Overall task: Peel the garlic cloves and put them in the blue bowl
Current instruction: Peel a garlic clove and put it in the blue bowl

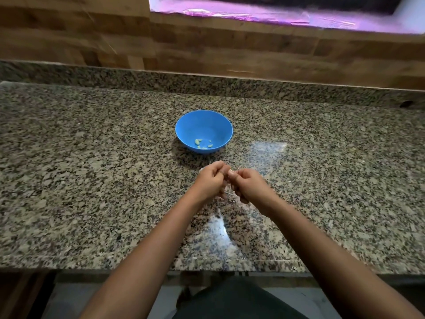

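A blue bowl [184,127] stands on the speckled granite counter [92,180], with several pale peeled garlic cloves [197,142] lying in its bottom. Just in front of the bowl my left hand [210,181] and my right hand [247,186] meet above the counter, fingers curled, fingertips together. They pinch a small garlic clove [230,173] between them; only a sliver of it shows between the thumbs. Pale bits of skin seem to lie on the counter under my hands, mostly hidden.
A raised granite ledge [230,86] and a wooden wall [207,49] close off the back of the counter. The counter's front edge [115,268] runs below my forearms. Granite surface stretches to both sides of the bowl.
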`<state>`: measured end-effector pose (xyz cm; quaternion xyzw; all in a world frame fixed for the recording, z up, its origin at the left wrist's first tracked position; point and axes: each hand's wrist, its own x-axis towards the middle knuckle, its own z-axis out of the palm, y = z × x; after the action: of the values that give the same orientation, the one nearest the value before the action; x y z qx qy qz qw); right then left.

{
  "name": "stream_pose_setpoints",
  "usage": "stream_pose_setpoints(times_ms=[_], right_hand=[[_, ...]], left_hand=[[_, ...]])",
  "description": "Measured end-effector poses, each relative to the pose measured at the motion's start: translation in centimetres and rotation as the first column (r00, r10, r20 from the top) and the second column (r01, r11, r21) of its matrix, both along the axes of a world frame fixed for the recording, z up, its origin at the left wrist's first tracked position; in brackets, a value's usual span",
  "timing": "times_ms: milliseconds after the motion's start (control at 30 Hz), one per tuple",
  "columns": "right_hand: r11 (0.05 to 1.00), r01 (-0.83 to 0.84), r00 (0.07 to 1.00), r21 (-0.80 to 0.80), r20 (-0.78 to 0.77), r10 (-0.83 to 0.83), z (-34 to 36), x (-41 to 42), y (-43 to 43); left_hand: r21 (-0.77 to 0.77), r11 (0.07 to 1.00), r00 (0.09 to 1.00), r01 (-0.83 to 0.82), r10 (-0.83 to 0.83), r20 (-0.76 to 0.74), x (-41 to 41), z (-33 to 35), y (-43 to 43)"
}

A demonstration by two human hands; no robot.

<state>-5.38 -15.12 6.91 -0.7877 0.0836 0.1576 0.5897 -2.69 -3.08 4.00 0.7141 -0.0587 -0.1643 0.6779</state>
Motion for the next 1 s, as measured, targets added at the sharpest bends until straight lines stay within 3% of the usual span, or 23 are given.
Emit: stream_pose_setpoints(times_ms=[33,133,200,300,467,633,700,767,833,867,933,1000], right_hand=[[1.0,0.007,1.0,-0.017,0.026,-0.007,0.1,0.2,-0.1],[0.986,0.038,0.999,0.162,0.01,-0.04,0.7,0.3,-0.8],[0.987,0.01,0.999,0.161,0.034,-0.016,1.0,0.1,-1.1],[0.999,0.012,0.997,-0.034,0.08,-0.009,0.7,-0.2,-1.6],[0.979,0.033,0.993,-0.202,0.121,-0.009,0.1,-0.2,-2.2],[0.813,0.073,0.909,-0.578,0.373,0.184,-0.9,-0.7,-1.8],[0.873,0.061,0.935,-0.484,0.335,0.121,-1.3,-0.8,-1.7],[0.986,0.087,0.986,-0.141,0.151,-0.066,-1.1,-0.6,-1.9],[0.98,0.137,0.99,0.145,-0.047,-0.131,-0.8,-0.4,-2.0],[0.974,0.144,0.988,0.174,-0.073,-0.133,-0.9,-0.3,-2.1],[0.995,0.103,0.994,-0.014,0.045,-0.103,-1.4,-0.3,-1.9],[0.909,0.05,0.95,-0.413,0.3,0.084,-2.0,-0.3,-1.9]], left_hand=[[-0.031,1.0,1.0,0.0,0.0,0.007,0.0,0.1,0.0],[-0.083,0.996,0.999,-0.031,0.033,0.025,-0.2,-0.1,-0.1],[-0.076,0.996,0.999,-0.042,0.044,0.031,-0.4,-0.4,-0.2],[-0.063,0.997,0.997,-0.048,0.052,0.062,-0.6,-0.8,0.0],[-0.079,0.996,0.993,-0.051,0.059,0.104,-0.8,-0.5,0.1],[-0.079,0.994,0.996,-0.078,0.074,-0.058,-0.4,-0.8,-0.7],[-0.089,0.992,0.993,-0.088,0.08,-0.089,-0.5,-1.2,-0.8],[-0.113,0.988,0.991,-0.103,0.093,-0.092,-0.7,-1.6,-0.8],[-0.122,0.986,0.991,-0.116,0.105,-0.088,-0.9,-1.8,-0.8],[-0.117,0.986,0.99,-0.123,0.113,-0.09,-0.9,-1.9,-0.9],[-0.111,0.982,0.982,-0.155,0.141,-0.122,-0.9,-2.1,-1.0],[-0.146,0.968,0.965,-0.205,0.175,-0.194,-1.0,-2.2,-1.2]])
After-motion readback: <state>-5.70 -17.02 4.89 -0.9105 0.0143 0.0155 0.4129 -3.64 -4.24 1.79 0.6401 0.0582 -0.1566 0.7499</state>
